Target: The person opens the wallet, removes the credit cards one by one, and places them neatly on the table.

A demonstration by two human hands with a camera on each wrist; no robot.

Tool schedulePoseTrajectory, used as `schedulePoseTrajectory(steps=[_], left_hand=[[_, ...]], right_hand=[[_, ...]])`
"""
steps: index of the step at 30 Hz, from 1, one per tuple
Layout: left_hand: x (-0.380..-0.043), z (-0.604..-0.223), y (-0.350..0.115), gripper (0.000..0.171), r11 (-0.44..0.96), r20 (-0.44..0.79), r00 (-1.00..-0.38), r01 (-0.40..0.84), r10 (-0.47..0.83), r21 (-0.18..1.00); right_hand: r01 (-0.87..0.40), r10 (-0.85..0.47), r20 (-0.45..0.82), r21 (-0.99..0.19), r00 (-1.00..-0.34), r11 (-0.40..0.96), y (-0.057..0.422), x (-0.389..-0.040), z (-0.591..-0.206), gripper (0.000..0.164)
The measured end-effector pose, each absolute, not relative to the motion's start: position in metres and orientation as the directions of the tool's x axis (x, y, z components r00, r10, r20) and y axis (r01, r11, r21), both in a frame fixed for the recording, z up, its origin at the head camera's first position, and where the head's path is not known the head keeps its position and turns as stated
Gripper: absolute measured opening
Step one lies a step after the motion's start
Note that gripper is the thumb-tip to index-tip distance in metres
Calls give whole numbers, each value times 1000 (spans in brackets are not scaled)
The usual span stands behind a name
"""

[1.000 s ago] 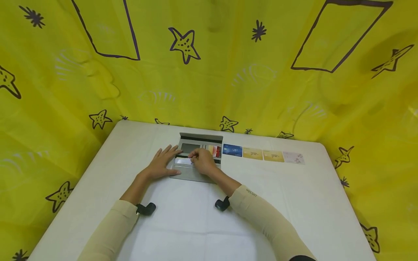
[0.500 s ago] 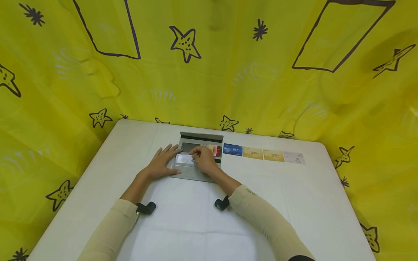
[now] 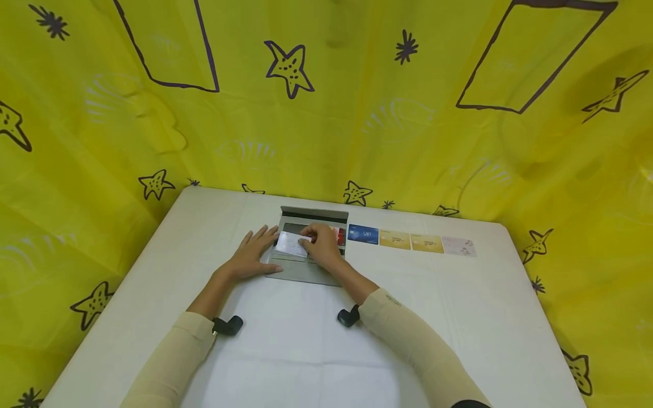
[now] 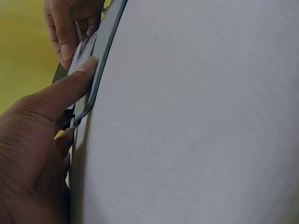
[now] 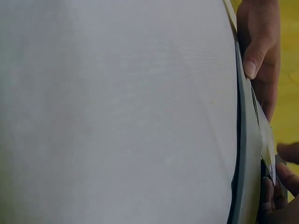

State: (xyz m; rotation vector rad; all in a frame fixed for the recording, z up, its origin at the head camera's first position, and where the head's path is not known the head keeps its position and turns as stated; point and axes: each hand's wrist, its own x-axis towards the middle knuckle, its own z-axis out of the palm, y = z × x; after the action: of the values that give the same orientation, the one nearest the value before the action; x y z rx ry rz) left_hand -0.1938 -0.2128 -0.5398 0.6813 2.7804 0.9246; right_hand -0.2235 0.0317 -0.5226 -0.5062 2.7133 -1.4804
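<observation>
A grey wallet (image 3: 306, 272) lies unfolded near the far side of the white table. My right hand (image 3: 322, 245) pinches a pale, whitish card (image 3: 291, 243) at its right end, tilted over the wallet's card slots. In the right wrist view the card (image 5: 267, 140) shows edge-on above the wallet. My left hand (image 3: 250, 255) is spread with straight fingers, pressing the wallet's left edge; its thumb lies on the lower flap. More cards in red and cream (image 3: 340, 236) sit in the wallet's right-hand slots, partly hidden behind my right hand.
To the right of the wallet a row of cards lies flat: a blue VIP card (image 3: 364, 234), two gold cards (image 3: 395, 239) and a pale flowered card (image 3: 459, 246). A yellow patterned curtain (image 3: 326, 130) hangs behind the white table (image 3: 285, 351).
The pale card has come up out of the lower slot and now shows almost whole, tilted in my right hand's fingers. My left hand has stayed in place.
</observation>
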Motion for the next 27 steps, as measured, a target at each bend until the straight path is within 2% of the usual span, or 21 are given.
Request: schedulePoseTrajectory(steps=[4, 7, 15, 27], left_hand=[[-193, -538, -213, 92, 710, 18, -889, 377, 457, 595], [-193, -538, -213, 92, 714, 14, -891, 373, 454, 592], [-195, -539, -213, 92, 715, 8, -890, 373, 457, 591], [-194, -539, -213, 88, 695, 26, -881, 390, 472, 605]], right_hand=[[-305, -360, 102, -764, -927, 568, 33, -221, -523, 43], [-309, -383, 74, -739, -921, 599, 33, -218, -521, 53], [-327, -391, 68, -690, -918, 646, 33, -216, -518, 55], [-438, -457, 101, -523, -884, 731, 32, -218, -517, 61]])
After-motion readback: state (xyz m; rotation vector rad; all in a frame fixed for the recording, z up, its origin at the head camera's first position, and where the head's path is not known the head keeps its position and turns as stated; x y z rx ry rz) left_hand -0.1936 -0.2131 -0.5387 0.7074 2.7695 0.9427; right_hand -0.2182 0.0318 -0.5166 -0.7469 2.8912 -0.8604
